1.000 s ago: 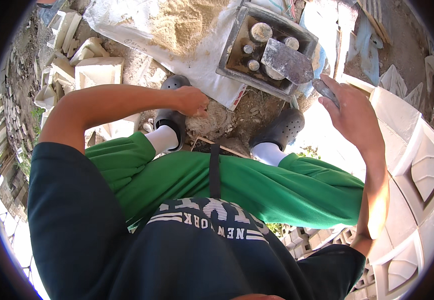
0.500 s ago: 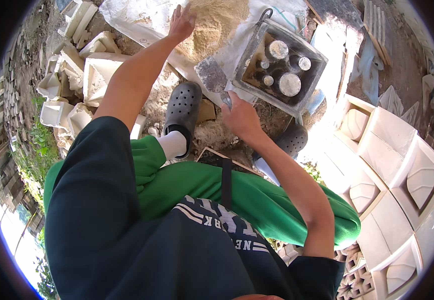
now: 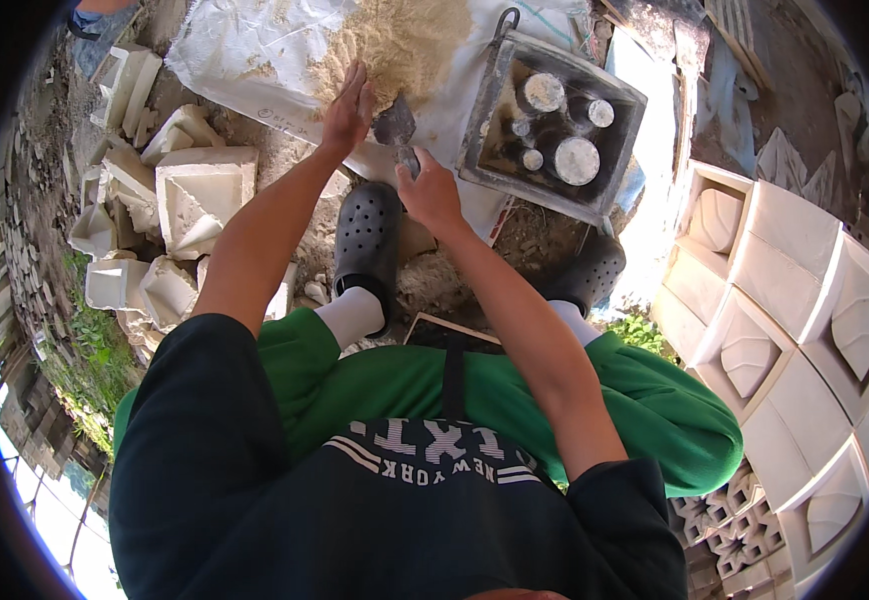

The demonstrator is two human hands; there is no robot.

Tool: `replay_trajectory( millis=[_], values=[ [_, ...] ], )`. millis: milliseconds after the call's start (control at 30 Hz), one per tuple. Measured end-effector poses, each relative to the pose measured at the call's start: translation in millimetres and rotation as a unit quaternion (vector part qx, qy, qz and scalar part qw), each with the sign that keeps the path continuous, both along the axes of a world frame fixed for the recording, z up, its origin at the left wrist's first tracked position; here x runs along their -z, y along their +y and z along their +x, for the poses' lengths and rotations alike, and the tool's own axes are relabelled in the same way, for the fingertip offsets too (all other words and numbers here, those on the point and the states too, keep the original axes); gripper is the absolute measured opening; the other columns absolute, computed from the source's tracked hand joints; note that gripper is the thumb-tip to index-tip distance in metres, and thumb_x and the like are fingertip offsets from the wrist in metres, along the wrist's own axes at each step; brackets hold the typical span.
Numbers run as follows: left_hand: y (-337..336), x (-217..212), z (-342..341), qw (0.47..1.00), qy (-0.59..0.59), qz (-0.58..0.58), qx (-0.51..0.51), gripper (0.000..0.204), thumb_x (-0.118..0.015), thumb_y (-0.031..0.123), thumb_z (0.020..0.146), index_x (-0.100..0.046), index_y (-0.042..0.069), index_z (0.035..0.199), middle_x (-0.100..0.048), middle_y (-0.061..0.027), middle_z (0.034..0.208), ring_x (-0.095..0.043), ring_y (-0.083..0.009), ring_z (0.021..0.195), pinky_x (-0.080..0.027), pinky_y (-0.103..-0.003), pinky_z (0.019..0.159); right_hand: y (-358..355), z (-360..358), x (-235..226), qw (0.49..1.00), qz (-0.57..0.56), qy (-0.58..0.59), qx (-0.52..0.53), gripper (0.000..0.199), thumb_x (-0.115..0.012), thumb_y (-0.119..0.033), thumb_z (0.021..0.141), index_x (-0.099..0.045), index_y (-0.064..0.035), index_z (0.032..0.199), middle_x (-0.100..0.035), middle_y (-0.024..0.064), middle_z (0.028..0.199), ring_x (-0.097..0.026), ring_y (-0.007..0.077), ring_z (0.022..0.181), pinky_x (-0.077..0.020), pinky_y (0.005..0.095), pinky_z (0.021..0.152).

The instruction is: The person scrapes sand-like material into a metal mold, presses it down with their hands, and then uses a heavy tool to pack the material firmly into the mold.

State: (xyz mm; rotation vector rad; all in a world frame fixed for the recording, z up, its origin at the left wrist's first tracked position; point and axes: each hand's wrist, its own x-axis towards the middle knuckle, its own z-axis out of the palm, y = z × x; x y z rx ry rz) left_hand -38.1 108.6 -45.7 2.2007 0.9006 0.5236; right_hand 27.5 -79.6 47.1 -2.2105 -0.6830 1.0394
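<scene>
My left hand [image 3: 348, 115] is at the near edge of a pile of tan sand [image 3: 395, 45], fingers stretched out and nothing in its grasp. Just right of it, my right hand [image 3: 433, 195] is wrapped round the handle of a trowel [image 3: 395, 122], its grey blade pointing away from me toward the sand. A white woven sheet [image 3: 245, 50] lies under the pile. Right of the trowel stands a square metal mould box [image 3: 475, 150] with several round pale-topped cylinders [image 3: 577, 161] inside.
Broken pale cast blocks [image 3: 205, 195] are heaped at the left. Stacked cream decorative blocks [image 3: 785, 260] stand at the right, with star-patterned blocks [image 3: 745, 535] below. My feet in grey clogs [image 3: 367, 235] are near the sheet and the box.
My right hand has swung the trowel left, away from the box, toward the sand's near edge. My left hand has drawn back toward me, now close to the trowel.
</scene>
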Motion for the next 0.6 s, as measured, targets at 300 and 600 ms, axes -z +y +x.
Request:
replay_trajectory(
  millis=[300,600],
  values=[
    [-6,-21,0,0.992,0.047,0.067,0.098,0.053,-0.044,0.025,0.101,-0.033,-0.002,0.145,-0.03,-0.0256,0.151,-0.032,-0.0364,0.14,-0.032,-0.039,0.113,-7,1,-11,0.999,0.033,-0.032,-0.01,0.052,-0.056,-0.031,0.09,-0.053,0.0035,0.129,-0.064,0.0294,0.108,-0.062,0.0429,0.103,-0.0479,0.0467,0.092],
    [23,-99,41,0.974,0.013,-0.081,-0.21,0.05,-0.037,0.045,0.1,-0.067,0.01,0.12,-0.067,-0.018,0.113,-0.06,-0.0386,0.11,-0.046,-0.042,0.095,-42,32,-49,0.986,0.144,-0.074,-0.05,0.049,-0.061,-0.03,0.089,-0.056,0.0016,0.126,-0.065,0.0296,0.102,-0.064,0.0428,0.098,-0.0501,0.0438,0.085]
  ],
)
